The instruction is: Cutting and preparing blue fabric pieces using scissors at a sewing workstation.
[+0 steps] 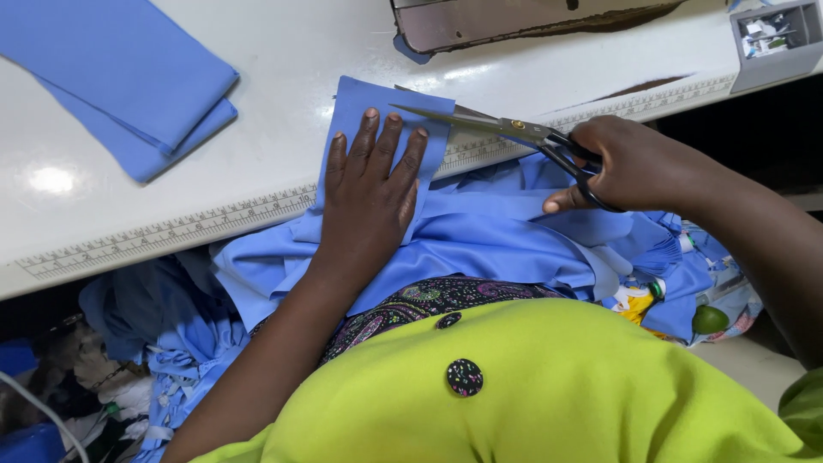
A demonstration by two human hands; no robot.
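The left hand [370,193] is pressing flat, fingers spread, on the blue cloth [377,107] at the table [257,77] edge. The right hand [630,167] is gripping scissors [506,129], blades open over the cloth. The cloth looks light and limp, likely to slip, so it is best pinned near the cut.

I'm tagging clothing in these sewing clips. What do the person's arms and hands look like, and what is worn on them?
Both arms are bare to the frame edge: no sleeves show, and the left hand and right hand have no gloves, rings, watch or bracelets. Fingernails look short and unpainted. The garment is lime green, with dark speckled buttons.
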